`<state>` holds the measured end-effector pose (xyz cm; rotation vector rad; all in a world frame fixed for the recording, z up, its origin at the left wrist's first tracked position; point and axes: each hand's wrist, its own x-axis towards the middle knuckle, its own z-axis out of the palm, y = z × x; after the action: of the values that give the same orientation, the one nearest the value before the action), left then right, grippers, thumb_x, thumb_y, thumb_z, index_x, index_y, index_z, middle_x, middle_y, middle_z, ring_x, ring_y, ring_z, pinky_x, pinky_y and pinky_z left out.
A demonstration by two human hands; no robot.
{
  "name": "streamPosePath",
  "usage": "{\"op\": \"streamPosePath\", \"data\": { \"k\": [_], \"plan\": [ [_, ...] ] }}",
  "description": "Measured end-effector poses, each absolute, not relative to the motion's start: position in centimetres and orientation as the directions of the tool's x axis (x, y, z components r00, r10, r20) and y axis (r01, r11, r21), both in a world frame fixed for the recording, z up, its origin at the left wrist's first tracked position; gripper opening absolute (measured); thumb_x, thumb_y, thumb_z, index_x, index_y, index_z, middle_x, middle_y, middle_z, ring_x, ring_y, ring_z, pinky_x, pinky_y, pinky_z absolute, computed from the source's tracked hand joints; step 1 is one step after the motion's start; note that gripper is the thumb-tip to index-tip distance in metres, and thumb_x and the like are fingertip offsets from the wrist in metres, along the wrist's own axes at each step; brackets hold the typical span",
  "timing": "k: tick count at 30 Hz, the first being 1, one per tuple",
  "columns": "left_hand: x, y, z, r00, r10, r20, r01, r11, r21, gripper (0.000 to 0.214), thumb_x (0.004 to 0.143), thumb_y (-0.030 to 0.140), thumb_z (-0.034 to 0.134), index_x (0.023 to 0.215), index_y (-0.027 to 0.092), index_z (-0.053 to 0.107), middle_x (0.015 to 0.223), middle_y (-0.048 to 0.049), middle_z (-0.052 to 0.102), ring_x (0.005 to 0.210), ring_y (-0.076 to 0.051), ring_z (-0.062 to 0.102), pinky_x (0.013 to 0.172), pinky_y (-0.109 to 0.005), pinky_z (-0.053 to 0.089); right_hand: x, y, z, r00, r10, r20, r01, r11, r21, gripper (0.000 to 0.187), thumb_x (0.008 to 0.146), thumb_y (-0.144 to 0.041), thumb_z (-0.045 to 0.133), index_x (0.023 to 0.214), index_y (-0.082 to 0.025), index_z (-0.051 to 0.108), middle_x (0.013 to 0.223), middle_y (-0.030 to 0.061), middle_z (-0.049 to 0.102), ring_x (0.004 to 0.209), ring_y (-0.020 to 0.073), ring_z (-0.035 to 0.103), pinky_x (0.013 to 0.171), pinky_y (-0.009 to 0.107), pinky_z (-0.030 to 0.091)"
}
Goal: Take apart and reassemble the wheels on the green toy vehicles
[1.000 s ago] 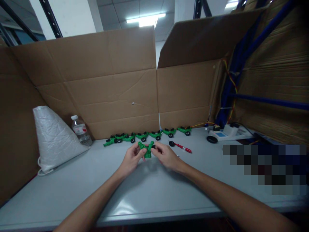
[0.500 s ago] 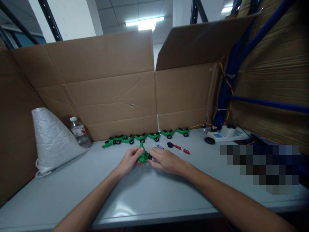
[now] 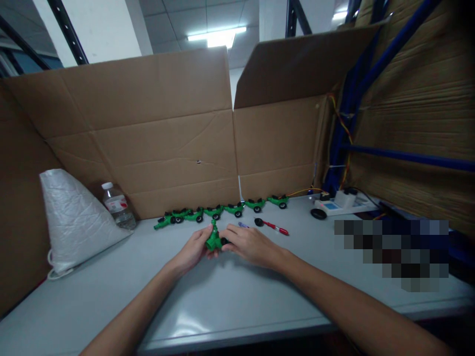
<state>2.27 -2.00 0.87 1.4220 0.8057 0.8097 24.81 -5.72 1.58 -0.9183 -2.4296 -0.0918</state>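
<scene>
Sitting between both grips (image 3: 193, 247) (image 3: 247, 241): green toy (image 3: 213, 242)

hands (image 3: 250, 243) on green piece (image 3: 213, 241) | green toys (image 3: 214, 213) lined behind | red pen-like item (image 3: 277, 228) beside black disc (image 3: 259, 222)

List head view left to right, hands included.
Silvery bag → bottle → left hand → held green toy part → right hand → red pen-shaped item → white power strip

Green toy (image 3: 213, 241) — black wheel (image 3: 223, 241), brown cardboard (image 3: 163, 141), grey table (image 3: 237, 301)
</scene>
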Motion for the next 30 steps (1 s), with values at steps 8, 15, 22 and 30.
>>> {"op": "streamPosePath", "data": {
  "k": [8,15,22,30],
  "plan": [
    [2.5,-2.4,0.6,0.478,0.878,0.008,0.103,-0.065,0.993,0.060,0.093,0.074,0.054,0.086,0.015,0.062,0.065,-0.0024,0.063,0.055,-0.013,0.056,0.052,-0.023,0.039,24.3,-5.5,0.9,-0.639,0.552,0.536,0.656,0.755,0.004,0.026,0.105,-0.046,0.058,0.109,-0.020,0.062,0.103,0.0077,0.069,0.092,0.0222,0.067,0.073,0.030,0.046],
    [2.8,-2.7,0.8,0.515,0.853,0.083,0.041,-0.121,0.992,0.048,0.092,0.064,0.066,0.089,0.017,0.057,0.071,0.0036,0.050,0.060,-0.010,0.046,0.055,-0.022,0.039,22.9,-6.1,0.6,-0.658,0.494,0.568,0.681,0.712,0.169,0.029,0.105,-0.047,0.057,0.105,-0.019,0.064,0.096,0.0075,0.071,0.085,0.0220,0.066,0.070,0.031,0.043],
    [3.2,-2.6,0.5,0.512,0.857,0.061,-0.123,0.003,0.992,0.045,0.095,0.061,0.064,0.100,0.016,0.061,0.086,-0.0047,0.064,0.076,-0.017,0.063,0.062,-0.025,0.046,23.8,-5.5,1.3,-0.629,0.516,0.581,0.724,0.661,0.196,0.033,0.109,-0.048,0.048,0.104,-0.021,0.064,0.095,0.0078,0.070,0.086,0.0211,0.065,0.072,0.031,0.041],
    [3.5,-3.2,0.7,0.460,0.876,0.146,-0.142,-0.090,0.986,0.043,0.094,0.056,0.069,0.112,0.018,0.061,0.104,-0.0062,0.059,0.093,-0.019,0.060,0.071,-0.027,0.052,23.4,-5.4,0.7,-0.510,0.553,0.659,0.801,0.584,0.129,0.029,0.110,-0.042,0.049,0.098,-0.020,0.063,0.084,0.0041,0.070,0.075,0.0197,0.066,0.066,0.032,0.037]
  ]
}}
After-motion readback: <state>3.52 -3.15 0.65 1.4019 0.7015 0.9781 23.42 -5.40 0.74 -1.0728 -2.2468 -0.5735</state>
